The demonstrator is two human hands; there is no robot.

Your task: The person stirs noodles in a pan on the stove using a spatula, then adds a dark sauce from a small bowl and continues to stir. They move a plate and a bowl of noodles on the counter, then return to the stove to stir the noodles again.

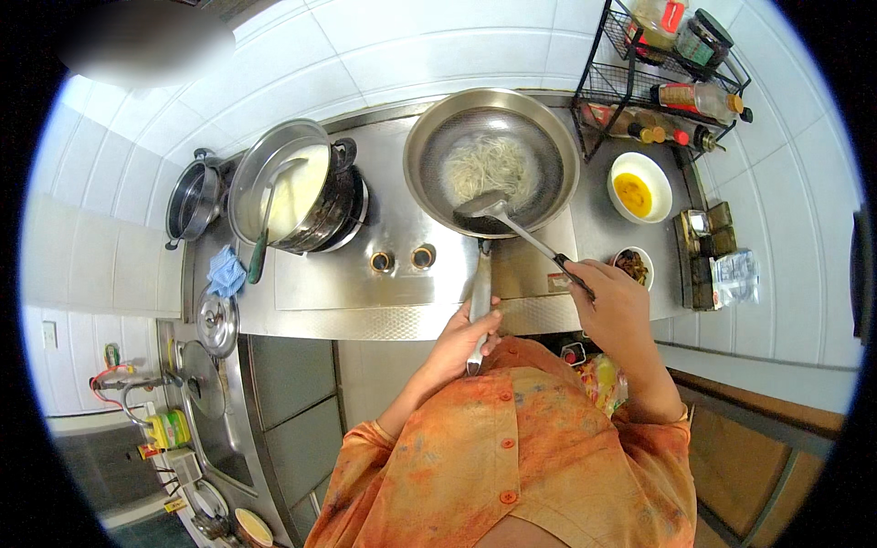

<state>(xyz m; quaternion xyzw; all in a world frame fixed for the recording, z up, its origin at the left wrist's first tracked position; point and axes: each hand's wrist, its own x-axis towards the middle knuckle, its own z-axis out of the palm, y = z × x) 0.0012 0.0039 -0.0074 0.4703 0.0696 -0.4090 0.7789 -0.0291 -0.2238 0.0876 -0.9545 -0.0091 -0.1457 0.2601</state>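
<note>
My left hand (pixel 468 335) grips the metal handle (pixel 482 281) of a wide wok (pixel 562 171) on the stainless steel stove. Pale thin strands (pixel 490 168), like noodles or shreds, lie heaped in the wok's middle. In my right hand (pixel 612 301) is the black-gripped handle of a wok spatula (pixel 490 205). Its blade rests inside the wok's near side, at the edge of the strands. To the right stands a white bowl (pixel 666 188) of orange-yellow liquid that looks like beaten egg. Nearer my right hand is a small white bowl (pixel 649 270) of dark chopped food, partly covered by the hand.
Left of the wok, a large pot (pixel 308 222) of pale liquid holds a green-handled ladle (pixel 259 257). Beyond it are an empty pot (pixel 188 198), a blue cloth (pixel 226 272) and a lid (pixel 218 322). A wire rack (pixel 627 85) of bottles and a spice box (pixel 699 264) stand right.
</note>
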